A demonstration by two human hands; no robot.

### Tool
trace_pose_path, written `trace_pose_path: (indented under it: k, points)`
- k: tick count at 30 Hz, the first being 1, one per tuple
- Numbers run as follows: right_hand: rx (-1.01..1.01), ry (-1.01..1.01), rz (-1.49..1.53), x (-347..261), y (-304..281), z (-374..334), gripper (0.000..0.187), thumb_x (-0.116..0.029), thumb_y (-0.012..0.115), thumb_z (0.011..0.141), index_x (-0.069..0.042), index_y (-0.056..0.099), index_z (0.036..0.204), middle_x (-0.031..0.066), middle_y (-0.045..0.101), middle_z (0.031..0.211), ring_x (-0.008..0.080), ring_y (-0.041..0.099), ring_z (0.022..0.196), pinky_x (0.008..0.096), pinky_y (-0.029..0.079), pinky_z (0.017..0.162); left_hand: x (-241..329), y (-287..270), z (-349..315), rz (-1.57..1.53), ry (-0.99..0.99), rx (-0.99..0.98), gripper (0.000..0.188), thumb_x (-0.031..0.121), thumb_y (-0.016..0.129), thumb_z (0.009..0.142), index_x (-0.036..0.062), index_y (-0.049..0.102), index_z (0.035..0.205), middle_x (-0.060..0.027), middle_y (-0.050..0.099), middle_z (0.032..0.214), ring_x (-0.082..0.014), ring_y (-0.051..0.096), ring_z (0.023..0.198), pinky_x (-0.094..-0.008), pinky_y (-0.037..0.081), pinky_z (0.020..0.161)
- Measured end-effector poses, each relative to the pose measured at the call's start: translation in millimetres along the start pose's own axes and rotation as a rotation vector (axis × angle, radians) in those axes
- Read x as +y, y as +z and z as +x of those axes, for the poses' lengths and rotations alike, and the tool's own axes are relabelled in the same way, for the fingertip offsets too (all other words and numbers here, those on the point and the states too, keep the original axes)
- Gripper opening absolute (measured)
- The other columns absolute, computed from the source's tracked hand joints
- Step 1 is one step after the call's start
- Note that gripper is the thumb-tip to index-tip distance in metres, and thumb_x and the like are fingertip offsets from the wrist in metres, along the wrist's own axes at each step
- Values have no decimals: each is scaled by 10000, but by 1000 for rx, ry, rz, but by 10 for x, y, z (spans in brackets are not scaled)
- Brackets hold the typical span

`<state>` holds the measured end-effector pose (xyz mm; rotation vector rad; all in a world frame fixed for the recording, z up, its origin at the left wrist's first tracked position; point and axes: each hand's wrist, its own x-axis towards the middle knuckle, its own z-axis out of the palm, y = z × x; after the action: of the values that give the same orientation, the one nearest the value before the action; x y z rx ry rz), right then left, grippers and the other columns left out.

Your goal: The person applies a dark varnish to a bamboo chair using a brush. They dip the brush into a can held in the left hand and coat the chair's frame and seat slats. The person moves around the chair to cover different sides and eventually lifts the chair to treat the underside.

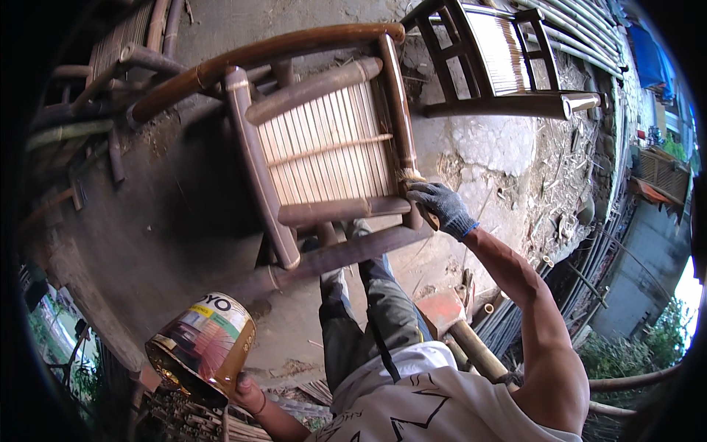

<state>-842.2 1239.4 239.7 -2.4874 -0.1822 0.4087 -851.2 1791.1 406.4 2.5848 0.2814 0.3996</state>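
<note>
A bamboo chair (324, 211) with a slatted seat (324, 173) stands in front of my legs. My right hand (440, 204), in a grey knit glove, is closed around a paintbrush (411, 175). The pale bristles touch the lower end of the chair's right-hand pole (398, 103). That pole and the long curved rail (272, 46) look glossier and redder than the duller front parts. At the lower left, my bare left hand (249, 392) grips a tilted paint can (221, 335) by its side. The can's opening faces down-left, and its contents are mostly hidden.
Another bamboo chair (493, 104) lies at the upper right, with long bamboo poles (582, 33) behind it. More bamboo furniture (96, 81) stands at the upper left. Debris litters the concrete floor (486, 147) to the right. Cut bamboo pieces (479, 350) lie beside my legs.
</note>
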Motion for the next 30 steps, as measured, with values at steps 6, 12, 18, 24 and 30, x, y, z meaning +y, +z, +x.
trace_pose_path:
  k: [6, 12, 18, 24, 30]
  points:
    - [-27, 65, 12, -289, 253, -570, 454, -85, 664, 776, -150, 614, 1222, 90, 607, 1300, 353, 602, 1123, 425, 506, 928, -223, -316, -195, 7, -32, 13, 817, 660, 408, 966, -62, 479, 1343, -245, 522, 1342, -376, 528, 1194, -488, 423, 1025]
    - [97, 278, 140, -545, 435, -729, 321, -42, 652, 829, -121, 649, 1140, 146, 644, 1159, 344, 624, 1055, 407, 516, 865, -407, -501, -325, 20, -60, 34, 833, 661, 406, 967, -75, 461, 1352, -253, 506, 1357, -372, 520, 1209, -486, 417, 1034]
    - [488, 434, 9, -1020, 1118, -100, 304, 12, 683, 808, -125, 700, 1079, 144, 604, 1062, 313, 614, 1021, 366, 493, 903, -451, -592, -331, 26, -50, 26, 848, 662, 404, 968, -88, 442, 1361, -261, 490, 1371, -367, 511, 1224, -484, 410, 1043]
    - [577, 834, 784, -2350, 1900, 1114, 470, -288, 683, 894, -11, 567, 1256, 144, 639, 1060, 260, 628, 996, 355, 486, 929, -517, -609, -375, 30, -29, 2, 864, 664, 402, 968, -101, 423, 1370, -269, 475, 1386, -363, 502, 1240, -482, 404, 1053]
    - [589, 389, 467, -2458, 1783, 1432, 269, -88, 693, 814, -177, 691, 1069, 131, 608, 1145, 341, 606, 1068, 403, 512, 900, -507, -606, -326, 35, -1, -24, 880, 665, 400, 969, -113, 405, 1379, -276, 459, 1400, -358, 494, 1255, -480, 398, 1062]
